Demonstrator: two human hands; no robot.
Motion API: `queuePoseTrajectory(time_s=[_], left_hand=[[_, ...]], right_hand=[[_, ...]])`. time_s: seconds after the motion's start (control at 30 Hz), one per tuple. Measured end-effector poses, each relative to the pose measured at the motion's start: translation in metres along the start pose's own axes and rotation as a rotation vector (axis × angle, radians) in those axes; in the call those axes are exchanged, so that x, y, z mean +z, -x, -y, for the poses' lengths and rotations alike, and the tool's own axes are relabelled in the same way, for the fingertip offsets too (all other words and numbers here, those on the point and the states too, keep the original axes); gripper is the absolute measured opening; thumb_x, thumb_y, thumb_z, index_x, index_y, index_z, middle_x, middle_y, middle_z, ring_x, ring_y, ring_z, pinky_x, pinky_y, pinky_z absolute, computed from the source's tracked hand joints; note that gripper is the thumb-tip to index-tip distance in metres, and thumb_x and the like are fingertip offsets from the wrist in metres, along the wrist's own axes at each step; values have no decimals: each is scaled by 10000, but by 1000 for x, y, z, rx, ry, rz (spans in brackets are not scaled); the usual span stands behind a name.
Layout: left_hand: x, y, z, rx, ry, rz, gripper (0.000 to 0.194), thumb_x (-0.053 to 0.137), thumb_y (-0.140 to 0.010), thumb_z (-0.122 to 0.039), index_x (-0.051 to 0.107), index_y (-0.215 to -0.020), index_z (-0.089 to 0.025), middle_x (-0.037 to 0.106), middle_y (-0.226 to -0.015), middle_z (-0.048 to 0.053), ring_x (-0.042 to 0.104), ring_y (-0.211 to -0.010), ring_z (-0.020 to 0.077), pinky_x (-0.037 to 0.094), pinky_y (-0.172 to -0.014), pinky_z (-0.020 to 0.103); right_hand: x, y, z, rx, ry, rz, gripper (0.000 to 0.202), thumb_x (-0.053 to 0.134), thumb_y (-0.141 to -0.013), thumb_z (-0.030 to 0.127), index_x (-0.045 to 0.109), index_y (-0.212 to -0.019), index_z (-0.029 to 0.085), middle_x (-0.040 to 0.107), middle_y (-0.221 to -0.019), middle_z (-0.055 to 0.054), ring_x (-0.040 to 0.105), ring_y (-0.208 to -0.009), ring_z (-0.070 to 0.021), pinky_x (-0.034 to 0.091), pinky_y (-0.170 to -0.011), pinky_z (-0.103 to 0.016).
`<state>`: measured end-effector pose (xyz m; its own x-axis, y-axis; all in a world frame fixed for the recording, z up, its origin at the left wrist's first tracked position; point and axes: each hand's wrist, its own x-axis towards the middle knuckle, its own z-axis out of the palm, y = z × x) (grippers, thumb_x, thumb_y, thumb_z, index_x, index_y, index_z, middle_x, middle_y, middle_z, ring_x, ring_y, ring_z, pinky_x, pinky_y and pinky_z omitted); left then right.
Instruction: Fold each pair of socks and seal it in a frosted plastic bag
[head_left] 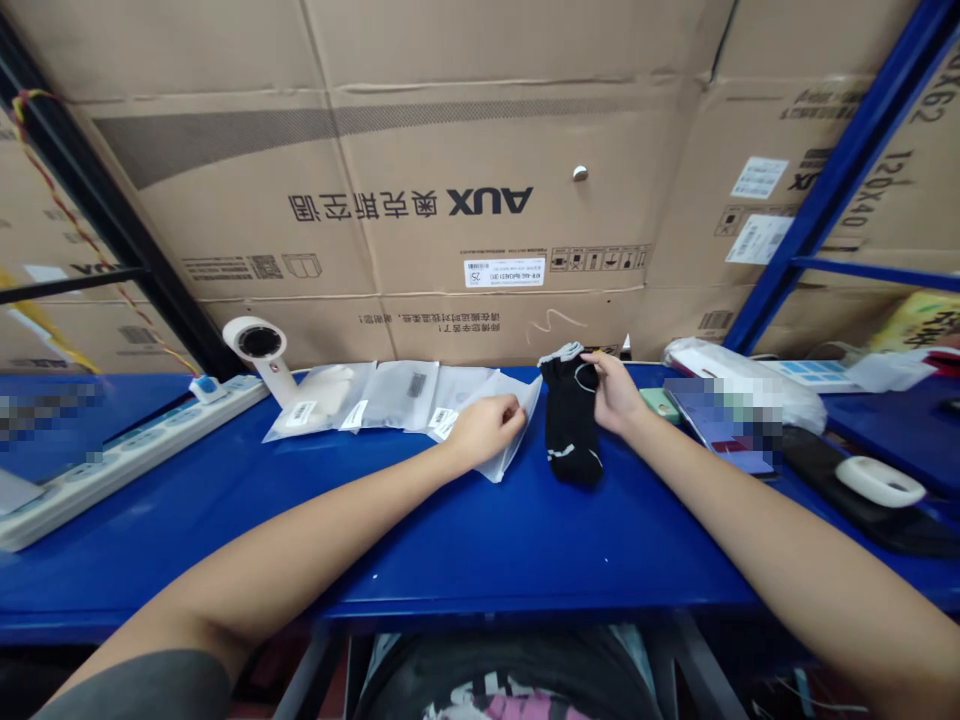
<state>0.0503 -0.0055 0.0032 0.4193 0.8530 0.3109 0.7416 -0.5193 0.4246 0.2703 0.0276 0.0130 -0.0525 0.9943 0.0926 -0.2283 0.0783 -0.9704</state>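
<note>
Two forearms of yours frame a wide stretch of blue tabletop (480,560), which runs from the sock back to the near edge and carries a few small white specks. On the far side your room ends at the cardboard wall (420,140), which rises close behind your hands. To the left, three more frosted bags (397,393) lie in a row up to the white handheld fan (259,345), with a power strip (142,455) slanting toward the near left. To the right, a green object (660,404) and a phone (720,425) lie close by your right wrist, and a white mouse (881,482) sits farther right.

Your left arm comes in from the near left, and your left hand (487,432) is curled nearly closed, back upward, holding the rightmost frosted bag (498,466); its fingertips are partly hidden. Your right arm slants in from the near right, and your right hand (619,395) pinches the upper right edge of the black sock (574,430) between thumb and fingers. That sock is right of the bag, just beside it, its toe pointing to the near side.
</note>
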Motion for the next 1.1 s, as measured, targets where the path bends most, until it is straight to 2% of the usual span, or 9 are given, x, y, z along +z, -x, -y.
queuePoseTrajectory(time_s=[0.13, 0.23, 0.37, 0.47, 0.6, 0.7, 0.93, 1.0, 1.1], left_hand=[[9, 2, 0, -10, -36, 82, 280, 443, -926, -339, 597, -733, -209, 698, -778, 44, 629, -730, 208, 351, -581, 285], [10, 0, 2, -40, 14, 50, 258, 445, -926, -318, 588, -745, -204, 699, -784, 41, 626, -723, 204, 363, -591, 286], [10, 1, 3, -38, 106, -32, 233, 440, -915, -271, 519, -705, -206, 651, -722, 16, 579, -670, 178, 358, -596, 286], [13, 1, 5, -9, 165, -107, 246, 413, -929, -258, 468, -694, -212, 597, -686, -5, 547, -660, 161, 367, -622, 283], [14, 1, 6, -16, 278, -206, 294, 376, -975, -328, 432, -708, -217, 554, -674, -22, 544, -677, 150, 387, -659, 277], [11, 3, 2, -17, 284, -229, 295, 378, -981, -350, 440, -725, -217, 549, -669, -27, 533, -659, 143, 384, -651, 271], [-6, 3, -12, 5, -22, -183, 320, 411, -970, -369, 509, -707, -216, 621, -691, 1, 555, -643, 163, 327, -576, 282], [-10, 2, -17, 38, -103, -181, 310, 400, -977, -358, 542, -742, -215, 651, -736, 13, 581, -679, 170, 346, -594, 284], [-10, 3, -25, 107, -212, -163, 298, 380, -988, -348, 580, -813, -214, 675, -793, 37, 608, -739, 183, 382, -630, 285]], right_hand=[[6, 10, -3, 136, -45, 87, 226, 755, -732, 416, 658, -772, 216, 722, -695, -14, 685, -673, -192, 551, -658, -291], [10, 16, -8, 249, 50, 154, 231, 821, -694, 351, 671, -782, 198, 732, -716, -20, 670, -627, -163, 526, -592, -246], [12, 19, -10, 254, 62, 184, 252, 834, -692, 338, 698, -860, 210, 753, -783, -18, 692, -680, -164, 535, -619, -236], [13, 19, -9, 228, 88, 192, 253, 827, -695, 368, 706, -847, 206, 752, -776, -15, 689, -677, -162, 531, -628, -239], [15, 18, -10, 156, 186, 156, 264, 813, -699, 389, 728, -861, 198, 760, -821, -30, 691, -726, -176, 528, -671, -257], [16, 17, -14, 109, 295, 134, 272, 811, -692, 407, 734, -834, 188, 754, -812, -29, 675, -716, -174, 511, -657, -259], [25, 20, -12, 16, 583, 62, 260, 818, -659, 406, 730, -759, 182, 727, -737, -25, 626, -668, -181, 450, -579, -258], [29, 22, -10, -2, 616, 78, 221, 799, -659, 383, 714, -700, 184, 707, -687, -13, 619, -662, -188, 434, -566, -259], [34, 23, -11, -110, 682, 133, 151, 768, -629, 303, 673, -608, 187, 677, -627, 8, 617, -683, -204, 435, -596, -268]])
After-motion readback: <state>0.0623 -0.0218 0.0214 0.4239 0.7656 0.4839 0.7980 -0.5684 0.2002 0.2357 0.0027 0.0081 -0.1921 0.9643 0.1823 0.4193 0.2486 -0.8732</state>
